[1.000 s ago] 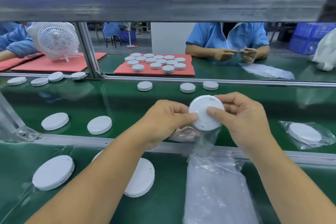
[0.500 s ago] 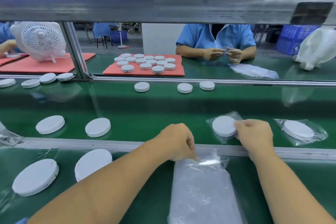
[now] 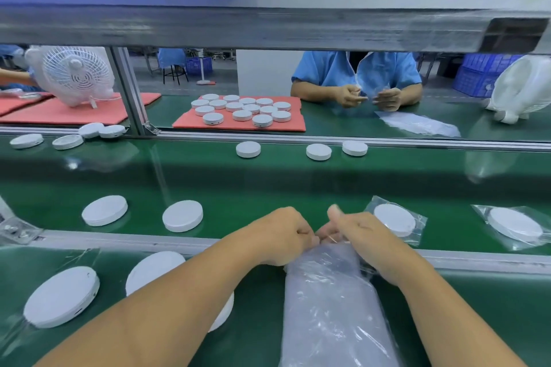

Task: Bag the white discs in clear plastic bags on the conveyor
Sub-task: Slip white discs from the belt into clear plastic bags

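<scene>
Both my hands meet at the far end of the stack of clear plastic bags [image 3: 334, 307], which lies on the near worktop [image 3: 477, 322] in front of me. My left hand [image 3: 283, 235] has its fingers curled onto the top of the stack, and my right hand [image 3: 357, 235] pinches at the same edge, thumb raised (I judge I am peeling one fresh bag loose, though a separated bag does not show). Neither hand holds a disc.

Done so far: two bagged discs lie on the conveyor [image 3: 268, 182] to my right, one bagged disc [image 3: 395, 220] just beyond my right hand and another bagged disc [image 3: 514, 225] near the edge of view.

Left to do: two bare white discs [image 3: 182, 215] sit on the belt to my left, and two larger-looking ones [image 3: 61, 296] rest on the near worktop, the second half hidden under my left forearm. More discs ride the far side of the belt. Across it, another worker's red mat [image 3: 238, 125] carries a cluster of discs, so plenty remains.
</scene>
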Available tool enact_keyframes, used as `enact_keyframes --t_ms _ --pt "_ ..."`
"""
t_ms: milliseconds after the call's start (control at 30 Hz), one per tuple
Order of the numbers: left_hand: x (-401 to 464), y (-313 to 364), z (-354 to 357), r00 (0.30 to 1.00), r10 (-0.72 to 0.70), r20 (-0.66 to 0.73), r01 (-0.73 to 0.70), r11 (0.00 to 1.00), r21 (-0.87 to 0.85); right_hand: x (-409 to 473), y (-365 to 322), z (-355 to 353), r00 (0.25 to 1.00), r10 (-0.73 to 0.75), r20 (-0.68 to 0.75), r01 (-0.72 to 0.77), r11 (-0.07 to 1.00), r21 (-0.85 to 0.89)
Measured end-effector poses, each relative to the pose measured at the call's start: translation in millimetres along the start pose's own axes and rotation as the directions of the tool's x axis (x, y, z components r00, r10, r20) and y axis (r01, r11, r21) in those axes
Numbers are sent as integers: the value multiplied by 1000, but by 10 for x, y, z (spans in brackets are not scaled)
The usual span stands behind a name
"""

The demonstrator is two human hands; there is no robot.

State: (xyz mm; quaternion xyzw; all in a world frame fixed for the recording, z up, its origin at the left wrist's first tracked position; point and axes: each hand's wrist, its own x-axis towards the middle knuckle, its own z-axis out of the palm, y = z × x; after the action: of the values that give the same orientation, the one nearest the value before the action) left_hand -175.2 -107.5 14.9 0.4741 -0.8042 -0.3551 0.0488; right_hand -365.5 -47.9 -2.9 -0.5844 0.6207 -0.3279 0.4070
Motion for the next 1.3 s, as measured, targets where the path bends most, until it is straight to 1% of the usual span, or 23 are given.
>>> enact_keyframes --t_ms 100,200,267,333,400,433,500,567,633,667,733,833,867,933,1000,1033,1067,1100,1133,1167,1200,1233,1300 --pt "-2 -60 -17 996 7 -91 -24 983 -182 -62 7 -37 997 -66 51 66 998 0" --pt "-13 -82 -31 989 -59 -136 -14 876 -483 -75 8 -15 991 -102 90 113 987 -117" --pt "-5 -102 -88 955 -84 -285 -79 852 -517 -64 -11 12 989 -106 106 128 965 -228" --pt "-19 -134 -183 896 -135 -423 -123 839 -530 -77 -73 28 985 -61 161 107 950 -293" --pt "-67 -205 -328 867 -188 -462 -150 785 -601 -103 -124 15 985 2 170 54 946 -319" --pt "-102 -257 -412 860 -189 -474 -151 793 -590 -117 -165 13 991 16 136 27 950 -310" --pt "-191 -387 -586 853 -159 -497 -121 866 -485 -117 -287 59 1000 -24 -14 20 967 -255" --pt "-277 -493 -719 875 -119 -470 -82 919 -385 -39 -443 176 988 -80 -130 65 991 -120" --pt "-336 -527 -781 901 -92 -424 -70 934 -352 118 -625 341 995 -66 -73 73 992 98" --pt "-360 -533 -796 898 -85 -432 -84 930 -357 214 -690 433 997 -63 -48 70 983 170" --pt "-414 -566 -831 877 -116 -466 -125 882 -455 370 -814 578 994 -61 -96 82 968 237" --pt "-494 -726 -881 929 -171 -327 -82 768 -635 577 -897 702 983 -40 -178 88 958 272" --pt "-508 -789 -880 930 -178 -321 -81 753 -653 639 -914 731 986 -41 -165 85 959 270" --pt "-516 -939 -884 891 -250 -379 -80 735 -673 759 -925 830 996 -34 -86 58 956 287" --pt "-535 -1076 -907 836 -308 -453 -55 775 -629 885 -902 997 997 0 -71 15 980 201" --pt "-543 -1137 -931 822 -307 -480 -40 809 -586 963 -858 1090 995 -2 -100 7 999 42" --pt "-556 -1188 -951 813 -301 -499 -23 839 -543 1045 -796 1194 991 -22 -129 -4 981 -196" --pt "-564 -1230 -976 805 -296 -514 -6 862 -507 1094 -743 1299 990 -47 -130 -14 900 -436" --pt "-563 -1263 -999 799 -293 -524 2 874 -486 1108 -713 1384 991 -59 -118 -25 798 -602" --pt "-563 -1285 -1021 796 -292 -531 9 882 -472 1123 -678 1444 991 -66 -120 -31 746 -665" --pt "-570 -1298 -1036 796 -290 -531 17 888 -459 1124 -655 1468 988 -69 -137 -34 769 -638" --pt "-577 -1309 -1034 802 -290 -522 31 893 -449 1114 -641 1459 985 -60 -164 -39 841 -539" --pt "-599 -1308 -1020 820 -287 -495 46 896 -443 1056 -646 1354 976 -37 -216 -16 971 -238"
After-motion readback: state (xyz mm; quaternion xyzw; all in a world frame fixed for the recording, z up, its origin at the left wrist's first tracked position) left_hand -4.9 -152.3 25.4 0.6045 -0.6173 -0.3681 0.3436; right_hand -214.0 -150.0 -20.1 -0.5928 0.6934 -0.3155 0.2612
